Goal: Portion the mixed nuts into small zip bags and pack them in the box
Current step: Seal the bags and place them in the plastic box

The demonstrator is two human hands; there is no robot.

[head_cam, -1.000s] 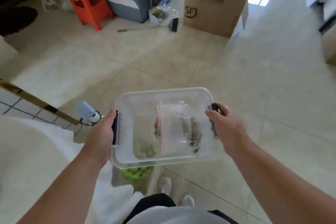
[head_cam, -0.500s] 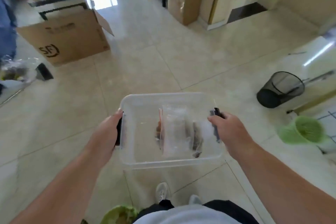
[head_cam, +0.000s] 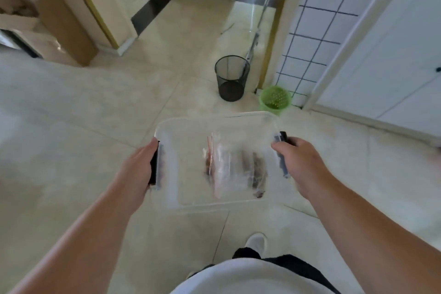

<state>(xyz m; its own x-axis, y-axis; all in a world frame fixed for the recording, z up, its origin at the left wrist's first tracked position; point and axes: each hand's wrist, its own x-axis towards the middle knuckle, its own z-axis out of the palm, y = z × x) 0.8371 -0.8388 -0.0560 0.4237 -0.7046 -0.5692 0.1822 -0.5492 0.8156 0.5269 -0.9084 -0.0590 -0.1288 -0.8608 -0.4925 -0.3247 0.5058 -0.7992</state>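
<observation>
A clear plastic box (head_cam: 181, 131) with dark side clasps is carried in the air above the tiled floor. Inside it lie small zip bags (head_cam: 233, 169) of mixed nuts, with red seal strips and dark contents, blurred. My left hand (head_cam: 137, 169) grips the box's left end at its clasp. My right hand (head_cam: 299, 164) grips the right end at the other clasp. Both arms reach forward from the bottom of the view.
A black mesh waste bin (head_cam: 231, 77) stands on the floor ahead, with a green basket (head_cam: 275, 99) beside it to the right. A mop handle (head_cam: 262, 9) leans by a tiled wall. A cardboard box (head_cam: 59, 28) is at far left. White cabinet doors (head_cam: 386, 55) are on the right.
The view has swung to the right while I carry the box: the SF cardboard box and red stool left the view, and the black bin and green basket came ahead. Both hands keep their grip.
</observation>
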